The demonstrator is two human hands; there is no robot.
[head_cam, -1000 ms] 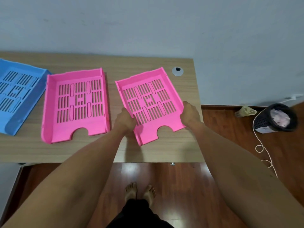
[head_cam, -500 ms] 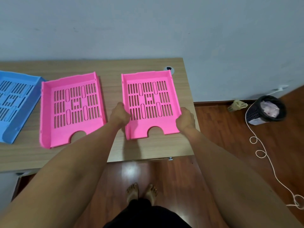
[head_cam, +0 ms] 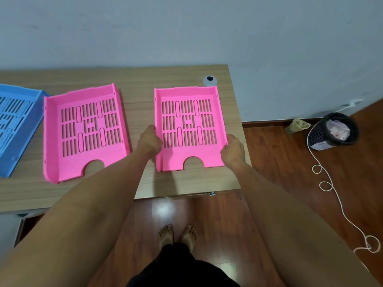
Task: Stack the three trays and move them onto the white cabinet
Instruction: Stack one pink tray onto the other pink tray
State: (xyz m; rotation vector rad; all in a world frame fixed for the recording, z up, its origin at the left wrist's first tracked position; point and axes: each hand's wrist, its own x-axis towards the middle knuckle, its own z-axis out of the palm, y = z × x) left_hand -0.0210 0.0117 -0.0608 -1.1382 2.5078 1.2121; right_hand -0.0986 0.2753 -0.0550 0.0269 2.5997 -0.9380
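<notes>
Three trays on the bench right now, none stacked yet. The right pink tray (head_cam: 189,127) sits near the bench's right end, squared up to the front edge, and I've got both hands on it: left hand (head_cam: 149,140) on its left wall, right hand (head_cam: 233,150) on the right wall near the front corner. Fingers look curled around the walls on both sides, so I'd call that a grip on the tray (can't see the fingertips themselves, they're tucked behind the knuckles).

The left pink tray (head_cam: 85,131) is just beside it with a gap between, rotated a bit. The blue tray (head_cam: 17,125) is further left, touching or nearly touching the pink one's corner, and half cut off by the frame.

My take on doing this step well: lift level with even pressure from both sides, carry it across, and match the notched front edges before lowering, since the left one is skewed. Probably easier to twist the held tray to match than to fix the other first. These look like light, slightly flexy plastic, so no need to squeeze hard.

Bench (head_cam: 186,181) is wood-grain with a cable grommet (head_cam: 209,80) at the back right. Plain pale wall behind, dark wood floor, a black wastebasket (head_cam: 331,131) and a loose white cord (head_cam: 331,189) off to the right. No white cabinet in view.
</notes>
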